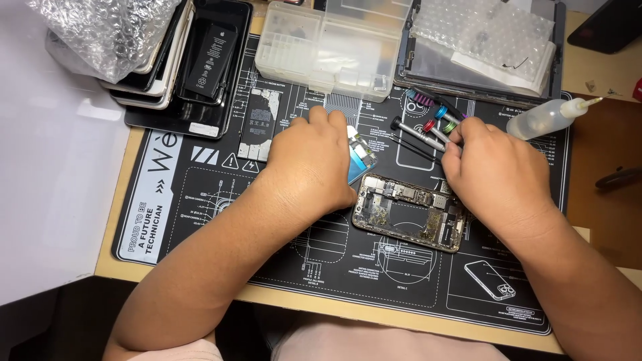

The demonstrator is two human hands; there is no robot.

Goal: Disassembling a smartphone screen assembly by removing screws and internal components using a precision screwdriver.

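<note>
The person's left hand (313,164) rests knuckles-up on a black rubber repair mat printed with white diagrams (200,200), its fingers curled around a small light-blue and white flat part (361,159), so that grip is clenched on the part, most of which is hidden beneath the palm. Just below and to the right of that grip lies an opened smartphone chassis with bare metal frame and exposed circuit boards (409,212), flat on the mat between the two hands. The right hand (498,175) sits at the chassis's far right edge, fingertips bent toward a cluster of slim precision screwdrivers with red, blue and green caps (435,127); whether this grip closes on one of them cannot be told, since the fingertips are hidden. Right of the right hand a clear squeeze bottle with a thin nozzle (545,119) lies on its side. Above the left grip stands a translucent plastic compartment box (334,50), and to its left a stack of dark phone screens and back covers (194,63) with a wad of bubble wrap (100,33). The mat covers a light wooden desk (595,174), whose left portion is under a white sheet (53,187).
</note>
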